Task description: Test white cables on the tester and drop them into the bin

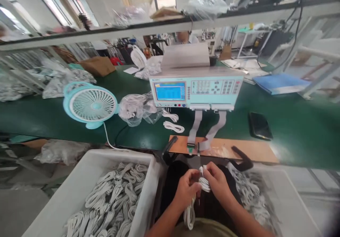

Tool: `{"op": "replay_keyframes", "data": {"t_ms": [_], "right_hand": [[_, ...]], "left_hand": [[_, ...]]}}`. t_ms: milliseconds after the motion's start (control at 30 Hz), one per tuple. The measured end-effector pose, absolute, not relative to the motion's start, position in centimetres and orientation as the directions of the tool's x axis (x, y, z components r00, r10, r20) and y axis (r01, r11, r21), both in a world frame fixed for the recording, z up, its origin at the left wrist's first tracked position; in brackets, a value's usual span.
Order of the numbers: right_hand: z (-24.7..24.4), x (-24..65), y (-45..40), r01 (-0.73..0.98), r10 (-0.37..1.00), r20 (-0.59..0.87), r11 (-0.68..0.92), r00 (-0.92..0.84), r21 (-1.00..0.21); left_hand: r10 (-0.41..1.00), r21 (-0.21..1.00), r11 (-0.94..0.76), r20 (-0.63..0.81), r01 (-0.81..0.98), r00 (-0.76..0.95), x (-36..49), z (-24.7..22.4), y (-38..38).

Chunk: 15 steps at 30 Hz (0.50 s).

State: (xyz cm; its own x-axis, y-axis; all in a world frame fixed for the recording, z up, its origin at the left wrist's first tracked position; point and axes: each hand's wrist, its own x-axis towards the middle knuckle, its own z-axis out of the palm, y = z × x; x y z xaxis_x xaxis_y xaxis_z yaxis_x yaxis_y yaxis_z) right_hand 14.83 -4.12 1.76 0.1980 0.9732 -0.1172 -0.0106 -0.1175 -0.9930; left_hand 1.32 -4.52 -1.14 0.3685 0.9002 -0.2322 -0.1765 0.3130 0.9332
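Note:
Both my hands are together over my lap, just in front of the bench edge. My left hand [188,188] is closed with thumb and fingers pinched on a white cable, and a coiled white cable bundle [189,215] hangs below it. My right hand [217,180] is closed on another part of white coiled cable [204,184], its thumb near the upper end. Whether these are one cable or two I cannot tell. Just beyond my hands, two grey ribbon cables [195,127] run from a tester [196,88] with a lit blue screen to small connectors [190,146] at the bench edge.
A white bin [151,173] of cable bundles stands left, another bin [289,194] right. On the green bench [140,138] are a fan [91,102], bagged cables [132,109], two loose bundles [174,126], a phone [260,125] and a blue folder [281,83]. A shelf [148,25] crosses above.

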Motion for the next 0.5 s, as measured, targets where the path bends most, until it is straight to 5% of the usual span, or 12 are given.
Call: {"op": "replay_keyframes", "data": {"t_ms": [167, 267, 400, 500], "right_hand": [[2.7, 15.2, -5.3, -0.061, 0.974, -0.154, -0.146, 0.165, -0.987], [3.3, 16.6, -6.2, -0.115, 0.984, -0.18, -0.176, 0.019, -0.978], [3.8, 17.7, -7.4, 0.131, 0.979, -0.134, -0.114, -0.155, -0.985], [4.1, 18.0, -8.5, 0.214, 0.942, -0.184, -0.126, -0.28, -0.969]], "left_hand": [[0.941, 0.955, 0.266, -0.228, -0.131, 0.249, 1.9, -0.8, -5.5], [0.908, 0.853, 0.406, -0.337, -0.327, 0.25, 1.5, -0.9, -5.2], [0.842, 0.644, 0.54, -0.413, -0.541, 0.348, 0.8, -1.2, -4.7], [0.842, 0.653, 0.538, -0.398, -0.533, 0.363, 1.3, -1.5, -4.7]]}}
